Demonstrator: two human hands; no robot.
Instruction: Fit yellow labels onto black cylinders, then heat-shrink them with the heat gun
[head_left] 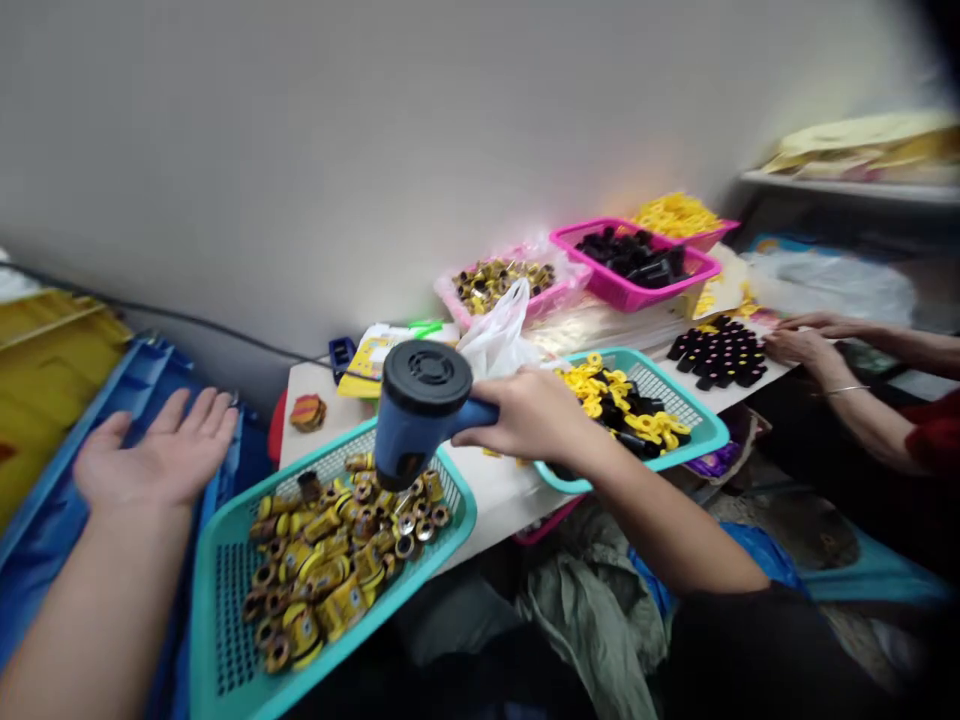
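My right hand (pixel 529 418) is wrapped round the handle of a blue heat gun (pixel 412 425) with a black vented end cap. The gun hangs nose-down over a teal basket (pixel 217 600), its nozzle end low among the parts and not clear to see. Inside the basket lies a heap of brass-coloured fittings (pixel 326 575), many with yellow wrapping. My left hand (pixel 157 450) is held palm up with fingers stretched out, holding nothing. It is to the left of the basket, apart from it, above a blue crate (pixel 45 470).
A second teal basket (pixel 705 435) holds yellow and black parts. Behind stand pink baskets (pixel 634 295) of brass, black and yellow parts. At right, a co-worker's hands (pixel 806 340) are at rows of black pieces (pixel 720 352). A black cable (pixel 217 328) runs along the wall.
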